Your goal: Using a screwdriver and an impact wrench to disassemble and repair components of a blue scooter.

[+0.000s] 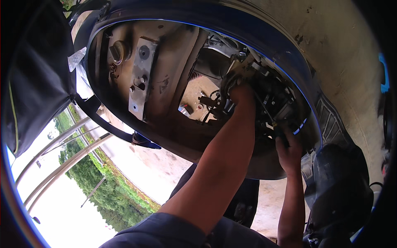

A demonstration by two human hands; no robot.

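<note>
The open body opening of a dark blue scooter (264, 39) surrounds dark engine parts, hoses and wires (277, 99). My left hand (242, 93) reaches deep among these parts at the centre; its fingertips are hidden. Lower to the right, my right hand (289, 146) grips a screwdriver (272, 122) with a dark and yellow handle, its thin shaft pointing up-left among the parts near my left hand. Left of both hands is a dirty inner panel (167, 70) with a metal bracket (140, 78) bolted on it.
A black padded piece (37, 82) stands at the upper left, beside a bent black bar (109, 126). Dark bodywork (339, 186) is at the right. Dusty concrete (339, 45) lies around the scooter. Pale poles (70, 157) and greenery (107, 194) show at the lower left.
</note>
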